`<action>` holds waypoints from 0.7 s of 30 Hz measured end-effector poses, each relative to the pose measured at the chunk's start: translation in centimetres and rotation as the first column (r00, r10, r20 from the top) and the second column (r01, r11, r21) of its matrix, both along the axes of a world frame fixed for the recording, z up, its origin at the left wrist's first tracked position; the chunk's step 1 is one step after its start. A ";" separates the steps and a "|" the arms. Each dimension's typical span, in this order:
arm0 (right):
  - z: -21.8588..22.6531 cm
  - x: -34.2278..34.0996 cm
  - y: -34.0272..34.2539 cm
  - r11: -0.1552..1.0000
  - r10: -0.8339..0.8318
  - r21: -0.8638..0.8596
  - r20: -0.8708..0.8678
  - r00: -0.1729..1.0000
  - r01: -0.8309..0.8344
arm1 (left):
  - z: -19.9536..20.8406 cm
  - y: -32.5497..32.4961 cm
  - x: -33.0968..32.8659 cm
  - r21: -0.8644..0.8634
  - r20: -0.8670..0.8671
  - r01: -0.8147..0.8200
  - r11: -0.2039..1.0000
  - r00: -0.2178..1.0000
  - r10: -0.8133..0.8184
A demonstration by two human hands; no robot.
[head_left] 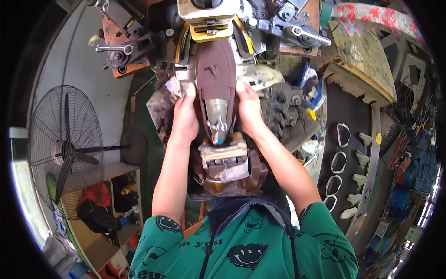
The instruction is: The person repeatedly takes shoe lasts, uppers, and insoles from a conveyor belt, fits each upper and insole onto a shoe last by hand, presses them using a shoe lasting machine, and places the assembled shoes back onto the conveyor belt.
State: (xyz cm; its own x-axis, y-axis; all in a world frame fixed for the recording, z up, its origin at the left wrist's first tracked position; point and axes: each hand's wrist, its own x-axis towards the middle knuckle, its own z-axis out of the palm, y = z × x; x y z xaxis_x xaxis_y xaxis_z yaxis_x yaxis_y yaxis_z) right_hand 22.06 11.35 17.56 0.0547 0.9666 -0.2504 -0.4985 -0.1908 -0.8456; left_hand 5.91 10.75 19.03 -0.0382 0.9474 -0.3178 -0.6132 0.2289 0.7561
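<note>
**Dark brown, matte, tapering shoe upper (214, 69) lying between your left hand (186, 118) and your right hand (250, 109)**

You are flanking the long sides of the upper with both hands, each thumb pointing up beside its edge. Your other fingers are curling out of sight, so you cannot be told whether they are pinching the material, spreading or pressing together. The upper's rounded end is sitting just under a yellow-edged, cream metal block (204, 14), and small creases are marking its surface. Nearer you, a smooth, grey-green, rounded form (216, 110) is showing through the opening, with a shiny, knobbed silver metal fitting (217, 128) standing just beyond it. Below, a worn, blocky, rust-brown metal part (227, 186) is sitting in front of your body. Slim, polished silver metal levers (309, 35) are flanking the block. To your left, a round, black wire-caged fan (67, 149) is standing; to your right, thin, white, irregular loops (338, 162) are lying on a flat black strip (348, 116).
</note>
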 end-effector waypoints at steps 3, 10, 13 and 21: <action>0.3 -2.2 0.7 0.967 -0.212 0.155 0.041 0.976 0.203 | 0.0 1.2 1.0 0.048 -0.092 -0.084 0.995 0.992 0.088; -0.4 -2.2 0.3 0.953 -0.288 0.181 0.300 0.909 0.242 | -0.4 0.6 2.1 0.119 -0.081 -0.151 0.981 0.984 0.161; -0.6 -2.0 -0.1 0.957 -0.287 0.128 0.266 0.920 0.261 | -0.5 0.0 2.7 0.059 -0.085 -0.214 0.975 0.972 0.218; 0.1 -1.9 0.5 0.966 -0.258 0.098 0.300 0.918 0.239 | 0.8 0.8 2.0 0.037 -0.036 -0.165 0.986 0.985 0.166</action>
State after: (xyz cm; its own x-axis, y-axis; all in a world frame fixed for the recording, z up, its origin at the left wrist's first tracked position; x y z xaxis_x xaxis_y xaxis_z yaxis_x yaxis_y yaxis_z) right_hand 20.18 11.89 17.67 0.3603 0.9242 -0.1265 -0.2372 -0.0404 -0.9706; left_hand 7.87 11.51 19.80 -0.2068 0.9372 -0.2811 -0.6107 0.1008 0.7854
